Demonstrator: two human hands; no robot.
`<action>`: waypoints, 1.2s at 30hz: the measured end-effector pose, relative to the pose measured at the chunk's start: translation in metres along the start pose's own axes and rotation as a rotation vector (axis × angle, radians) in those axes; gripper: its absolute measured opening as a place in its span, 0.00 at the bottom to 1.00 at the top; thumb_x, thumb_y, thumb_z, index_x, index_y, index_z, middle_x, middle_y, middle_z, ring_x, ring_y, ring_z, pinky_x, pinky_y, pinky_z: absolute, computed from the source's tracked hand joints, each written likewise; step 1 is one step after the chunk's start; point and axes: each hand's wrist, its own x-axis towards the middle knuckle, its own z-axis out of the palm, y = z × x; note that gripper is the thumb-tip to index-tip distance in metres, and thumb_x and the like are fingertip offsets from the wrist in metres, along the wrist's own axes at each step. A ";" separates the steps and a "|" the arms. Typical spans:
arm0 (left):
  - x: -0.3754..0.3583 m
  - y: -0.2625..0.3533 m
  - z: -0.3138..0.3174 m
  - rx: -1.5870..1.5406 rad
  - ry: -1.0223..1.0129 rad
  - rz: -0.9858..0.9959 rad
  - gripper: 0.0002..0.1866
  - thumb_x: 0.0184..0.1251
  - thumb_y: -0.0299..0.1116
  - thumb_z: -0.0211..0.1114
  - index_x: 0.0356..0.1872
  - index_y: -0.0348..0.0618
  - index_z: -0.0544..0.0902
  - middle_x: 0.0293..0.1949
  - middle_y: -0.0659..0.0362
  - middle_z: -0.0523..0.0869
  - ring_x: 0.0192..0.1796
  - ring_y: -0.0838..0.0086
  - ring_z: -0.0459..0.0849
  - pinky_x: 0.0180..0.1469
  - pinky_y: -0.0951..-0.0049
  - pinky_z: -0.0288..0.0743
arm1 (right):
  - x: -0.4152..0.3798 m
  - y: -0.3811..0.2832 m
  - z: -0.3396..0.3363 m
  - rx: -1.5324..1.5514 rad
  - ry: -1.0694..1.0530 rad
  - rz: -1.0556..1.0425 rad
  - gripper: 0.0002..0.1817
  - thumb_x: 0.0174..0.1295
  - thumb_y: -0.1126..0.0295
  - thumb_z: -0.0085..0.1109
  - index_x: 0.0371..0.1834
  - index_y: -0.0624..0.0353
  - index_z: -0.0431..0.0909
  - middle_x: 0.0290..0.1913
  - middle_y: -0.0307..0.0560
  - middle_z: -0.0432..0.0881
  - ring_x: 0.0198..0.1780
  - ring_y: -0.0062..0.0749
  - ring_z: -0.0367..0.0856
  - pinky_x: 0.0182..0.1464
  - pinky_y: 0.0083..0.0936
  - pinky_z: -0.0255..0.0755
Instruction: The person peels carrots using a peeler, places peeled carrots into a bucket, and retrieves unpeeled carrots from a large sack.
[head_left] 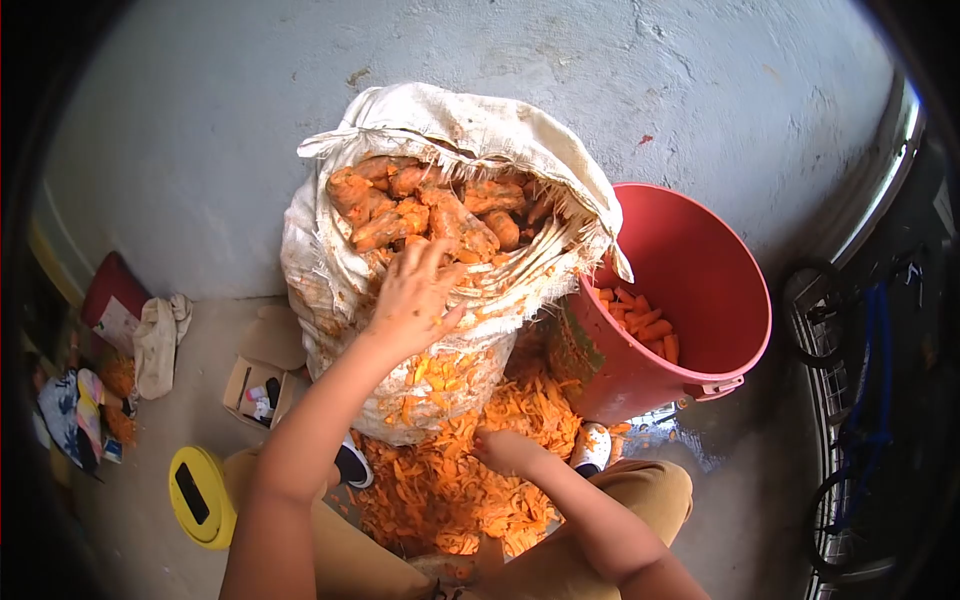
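A white woven sack (330, 330) stands upright against the wall, its mouth open and frayed. Large soiled carrots (460, 222) fill its top. My left hand (415, 300) is at the sack's front lip, fingers spread, fingertips by the nearest carrots; nothing shows in its grasp. Below the sack, my right hand (508, 453) is closed low over a heap of orange peelings (450, 500). Whatever it may hold is hidden. To the right, a red bucket (690, 270) holds peeled carrot pieces (640, 320) at its bottom.
A yellow round container (203, 500) with a dark phone-like slab on its lid stands at left. Behind it are an open cardboard box (255, 390), a pale cloth (158, 345) and piled fabric. A metal rack (835, 400) lines the right side. My shoes flank the peelings.
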 end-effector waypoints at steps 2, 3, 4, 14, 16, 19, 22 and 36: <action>0.011 0.007 0.020 0.194 -0.053 0.028 0.30 0.51 0.47 0.56 0.53 0.39 0.64 0.56 0.51 0.57 0.59 0.61 0.54 0.59 0.56 0.47 | -0.002 0.002 -0.004 0.002 0.012 -0.007 0.16 0.57 0.61 0.41 0.39 0.64 0.65 0.34 0.57 0.75 0.38 0.49 0.74 0.39 0.38 0.67; 0.012 0.013 0.027 0.210 -0.049 -0.008 0.31 0.50 0.46 0.56 0.53 0.39 0.63 0.57 0.51 0.56 0.59 0.60 0.53 0.59 0.55 0.46 | -0.005 0.001 -0.005 -0.005 0.018 0.000 0.16 0.57 0.61 0.41 0.39 0.64 0.65 0.34 0.57 0.75 0.38 0.49 0.74 0.40 0.38 0.67; 0.014 0.018 0.031 0.225 -0.045 -0.041 0.31 0.50 0.45 0.57 0.54 0.39 0.63 0.58 0.51 0.55 0.60 0.60 0.53 0.59 0.55 0.45 | -0.007 0.000 -0.006 -0.010 0.025 0.008 0.16 0.57 0.61 0.41 0.39 0.64 0.65 0.34 0.57 0.75 0.38 0.49 0.74 0.40 0.38 0.67; 0.023 0.026 0.038 0.084 -0.020 -0.274 0.17 0.45 0.31 0.59 0.39 0.39 0.75 0.60 0.52 0.53 0.60 0.57 0.53 0.59 0.54 0.46 | -0.014 0.007 0.008 0.034 0.034 -0.041 0.17 0.57 0.58 0.41 0.38 0.61 0.65 0.29 0.59 0.76 0.35 0.51 0.74 0.37 0.40 0.67; 0.021 0.027 0.048 0.110 0.079 -0.236 0.15 0.42 0.32 0.61 0.35 0.38 0.76 0.58 0.51 0.54 0.59 0.56 0.53 0.58 0.54 0.46 | -0.016 0.003 0.002 0.023 0.015 -0.029 0.16 0.57 0.58 0.41 0.38 0.61 0.65 0.29 0.58 0.76 0.35 0.50 0.74 0.37 0.40 0.67; 0.019 0.030 0.052 0.067 0.117 -0.220 0.13 0.41 0.31 0.62 0.31 0.37 0.77 0.57 0.50 0.55 0.58 0.55 0.53 0.58 0.54 0.45 | -0.019 -0.001 -0.003 -0.007 0.022 -0.049 0.15 0.57 0.59 0.41 0.38 0.60 0.65 0.29 0.56 0.76 0.35 0.49 0.75 0.38 0.39 0.67; 0.015 0.035 0.043 0.006 0.091 -0.233 0.15 0.44 0.32 0.60 0.35 0.37 0.77 0.57 0.51 0.57 0.59 0.56 0.53 0.58 0.52 0.44 | -0.019 -0.007 0.000 -0.016 0.029 -0.092 0.15 0.57 0.59 0.41 0.38 0.60 0.65 0.30 0.55 0.76 0.35 0.48 0.75 0.38 0.39 0.67; 0.124 0.018 -0.007 0.101 -0.080 0.147 0.18 0.51 0.40 0.57 0.43 0.45 0.76 0.48 0.53 0.67 0.53 0.64 0.65 0.52 0.67 0.62 | -0.023 -0.005 -0.027 0.035 0.118 -0.053 0.14 0.57 0.63 0.42 0.39 0.63 0.65 0.29 0.56 0.76 0.34 0.49 0.75 0.35 0.38 0.69</action>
